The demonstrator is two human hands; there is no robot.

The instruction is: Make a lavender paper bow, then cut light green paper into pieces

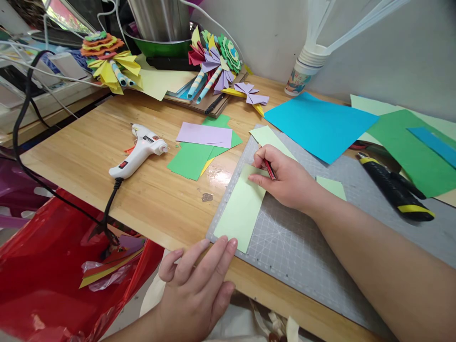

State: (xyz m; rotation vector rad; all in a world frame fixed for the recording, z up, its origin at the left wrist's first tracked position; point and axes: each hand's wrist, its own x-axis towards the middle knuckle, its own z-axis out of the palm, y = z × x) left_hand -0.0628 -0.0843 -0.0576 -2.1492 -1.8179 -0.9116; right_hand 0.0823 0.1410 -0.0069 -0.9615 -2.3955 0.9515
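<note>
A pale green paper strip (239,213) lies along the left edge of the grey cutting mat (302,247). My right hand (281,178) is closed around a dark red pen or pencil (270,169), its thumb and fingers at the strip's upper end; the tip is hidden. At the strip's lower end, my left hand (201,280) rests with fingers stretched out, fingertips on or beside the paper. Another pale green piece (272,140) lies just beyond the right hand, and a smaller pale green piece (331,187) shows behind the wrist.
A white glue gun (138,149) lies on the left, its cord over the table edge above a red bag (53,280). Purple paper (204,135) overlaps green pieces. A cutter (395,187) and blue paper (320,126) lie right; paper flowers (219,61) and a cup (302,73) stand behind.
</note>
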